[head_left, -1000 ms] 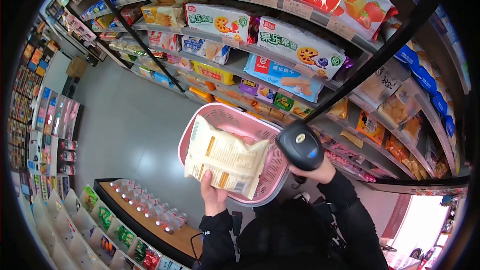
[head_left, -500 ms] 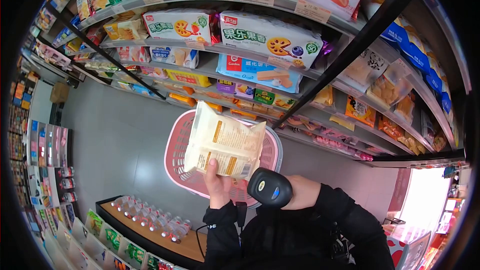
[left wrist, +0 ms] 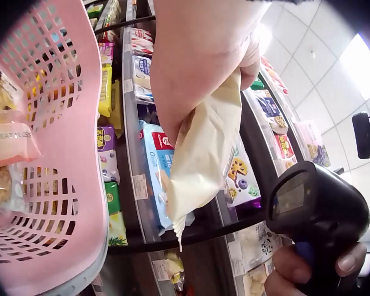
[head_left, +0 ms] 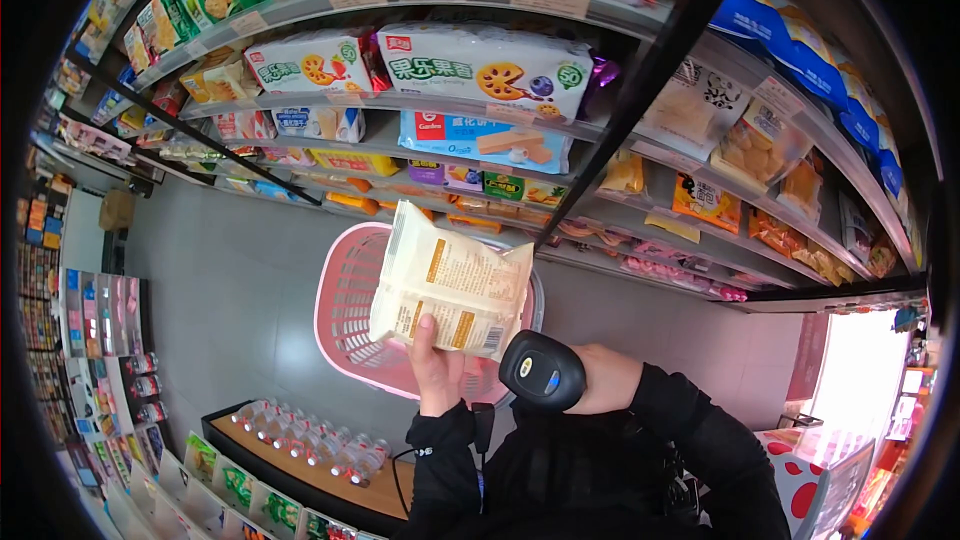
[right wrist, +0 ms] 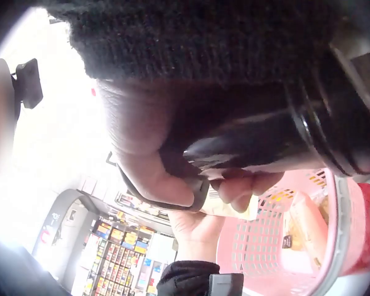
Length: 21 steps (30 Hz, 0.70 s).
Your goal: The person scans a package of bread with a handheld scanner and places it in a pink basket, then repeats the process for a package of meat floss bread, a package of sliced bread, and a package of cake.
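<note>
My left hand (head_left: 440,370) pinches a cream-coloured food bag (head_left: 450,275) at its lower edge, thumb on the printed side. That side, with brown label blocks and a barcode (head_left: 493,338) at its lower right corner, faces up to the head camera. In my right hand (head_left: 608,380) is a black handheld barcode scanner (head_left: 543,372), gripped by its handle. Its head sits close beside the barcode corner of the bag. The left wrist view shows the bag (left wrist: 206,148) edge-on and fingers (left wrist: 290,265) around the scanner handle.
Below the bag is a pink perforated basket (head_left: 345,315); packaged bread (left wrist: 9,145) lies in it. Snack shelves (head_left: 460,105) curve across the front and right. Several bottles (head_left: 315,445) stand on a low wooden ledge at lower left, beside divided snack bins (head_left: 235,490).
The scanner has come down and left from the bag's right side to its barcode corner. My left hand keeps hold of the bag. The head view has swung right, shifting shelves and basket left.
</note>
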Each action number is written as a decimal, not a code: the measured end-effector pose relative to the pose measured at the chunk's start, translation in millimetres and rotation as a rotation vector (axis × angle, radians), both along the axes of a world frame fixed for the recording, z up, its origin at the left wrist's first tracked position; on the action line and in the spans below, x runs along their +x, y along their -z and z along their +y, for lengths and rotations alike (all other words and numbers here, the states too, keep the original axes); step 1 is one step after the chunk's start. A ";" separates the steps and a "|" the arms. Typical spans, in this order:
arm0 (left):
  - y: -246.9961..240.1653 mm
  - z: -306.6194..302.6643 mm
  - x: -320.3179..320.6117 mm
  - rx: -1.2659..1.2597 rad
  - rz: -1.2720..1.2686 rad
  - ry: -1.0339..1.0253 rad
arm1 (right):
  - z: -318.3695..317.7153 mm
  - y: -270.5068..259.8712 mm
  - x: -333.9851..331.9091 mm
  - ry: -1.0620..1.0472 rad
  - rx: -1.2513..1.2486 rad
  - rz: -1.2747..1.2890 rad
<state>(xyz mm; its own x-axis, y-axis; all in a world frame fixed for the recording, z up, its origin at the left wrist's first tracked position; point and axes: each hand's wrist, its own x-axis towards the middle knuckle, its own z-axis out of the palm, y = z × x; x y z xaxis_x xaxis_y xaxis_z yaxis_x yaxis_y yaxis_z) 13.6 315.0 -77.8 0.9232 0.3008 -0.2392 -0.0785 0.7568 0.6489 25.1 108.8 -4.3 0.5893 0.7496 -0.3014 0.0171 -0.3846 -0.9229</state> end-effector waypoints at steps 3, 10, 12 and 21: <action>-4.5 -12.2 -4.6 0.003 0.012 0.014 | -15.7 -1.2 -5.5 0.008 0.007 0.017; -7.5 -51.8 -34.0 0.033 0.038 0.087 | -89.8 -15.3 -23.5 0.288 0.181 0.043; -6.8 -63.6 -48.4 -0.014 0.025 0.251 | -114.3 -11.0 -30.5 0.487 0.202 0.001; -13.8 -158.5 -100.7 -0.486 0.024 0.658 | -214.7 -12.8 -64.2 0.654 0.557 0.409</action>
